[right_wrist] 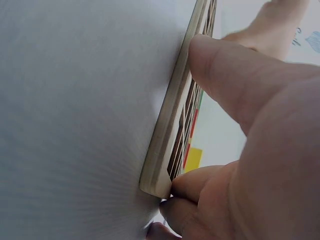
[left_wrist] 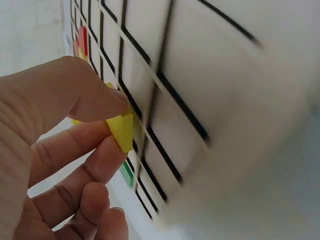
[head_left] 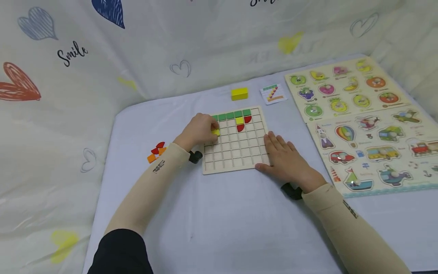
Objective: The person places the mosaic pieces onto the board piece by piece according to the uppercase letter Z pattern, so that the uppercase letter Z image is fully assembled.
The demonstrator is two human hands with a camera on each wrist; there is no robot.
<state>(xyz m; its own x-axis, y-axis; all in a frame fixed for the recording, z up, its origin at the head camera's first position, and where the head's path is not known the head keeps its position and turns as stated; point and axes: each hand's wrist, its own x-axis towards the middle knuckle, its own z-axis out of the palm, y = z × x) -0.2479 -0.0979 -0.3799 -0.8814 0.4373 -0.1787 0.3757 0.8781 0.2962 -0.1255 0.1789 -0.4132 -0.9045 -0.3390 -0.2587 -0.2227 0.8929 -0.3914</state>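
Near the board's [head_left: 236, 154] edge, left fingers [left_wrist: 101, 161] pinch a yellow piece [left_wrist: 123, 132].

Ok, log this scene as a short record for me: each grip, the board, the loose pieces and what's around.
Left-hand grip: pinches a yellow piece at the board's left side
Right-hand grip: rests at the board's right edge, fingers straight
Board: green row, yellow square, two red pieces
Loose pieces: red and orange, left of board
Behind: yellow block, pattern card
Right: fruit puzzle, vehicle puzzle
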